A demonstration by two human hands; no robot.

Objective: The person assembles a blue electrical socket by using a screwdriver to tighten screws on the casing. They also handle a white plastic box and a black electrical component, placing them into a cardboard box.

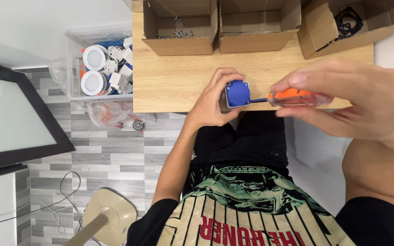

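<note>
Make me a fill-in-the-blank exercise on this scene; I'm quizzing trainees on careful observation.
1. The left hand grips a small part with a ____ square face.
2. The right hand holds a screwdriver with an ____ handle.
3. The box farthest left on the table holds loose ____.
4. Round white lamps lie in a clear ____ beside the table.

Missing words: blue; orange; screws; bin
</note>
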